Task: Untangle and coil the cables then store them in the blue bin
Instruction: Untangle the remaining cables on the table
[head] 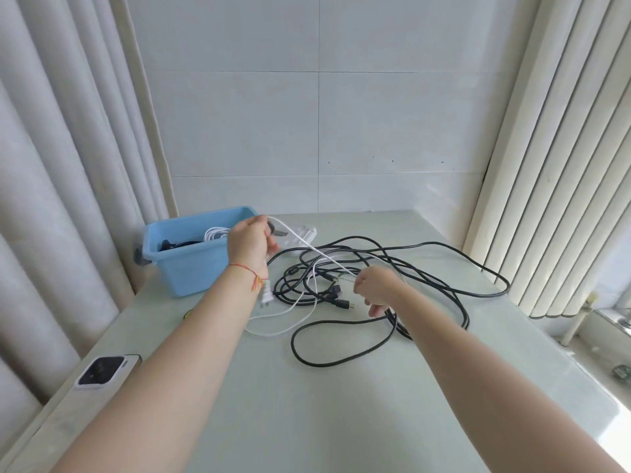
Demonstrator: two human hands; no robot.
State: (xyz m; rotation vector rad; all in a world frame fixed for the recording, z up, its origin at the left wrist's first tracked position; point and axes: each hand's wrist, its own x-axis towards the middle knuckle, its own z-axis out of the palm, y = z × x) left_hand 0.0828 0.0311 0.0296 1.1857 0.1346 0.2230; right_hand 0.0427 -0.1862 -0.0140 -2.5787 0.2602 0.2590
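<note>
A white cable (309, 246) runs taut between my two hands above the table. My left hand (251, 242) grips its upper end near the blue bin (191, 264). My right hand (375, 285) pinches the cable lower down, over a tangle of black cables (345, 278). The white cable's slack loops on the table (283, 319), and its white plug (265, 297) lies by my left wrist. The bin holds a coiled white cable (215, 233) and a black one (177, 245).
A white power strip (300, 233) lies behind the bin's right side. A phone (106, 370) rests at the table's left edge. Curtains hang on the left, vertical blinds on the right, a tiled wall behind. Long black loops (478, 285) spread toward the right edge.
</note>
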